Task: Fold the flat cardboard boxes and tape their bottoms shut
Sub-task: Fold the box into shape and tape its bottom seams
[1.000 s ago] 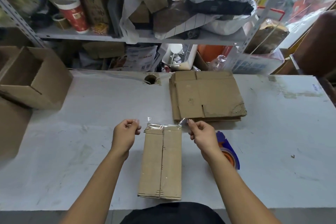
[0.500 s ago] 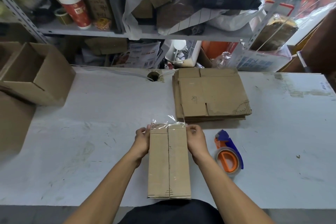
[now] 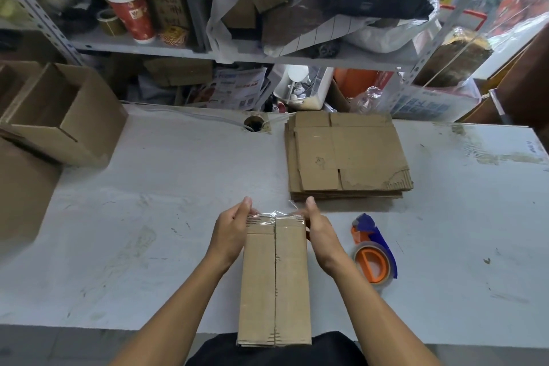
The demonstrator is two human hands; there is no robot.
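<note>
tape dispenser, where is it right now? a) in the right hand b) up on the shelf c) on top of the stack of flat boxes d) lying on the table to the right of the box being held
d: the tape dispenser lies on the table, right of the box that the left hand and right hand press from both sides.

The fingers of the left hand (image 3: 230,235) and the right hand (image 3: 319,232) are hidden behind the far end of the box (image 3: 274,282). The brown box (image 3: 17,193) at the left is cut off by the edge. The writing on the red cup (image 3: 130,13) is too blurry to read.
</note>
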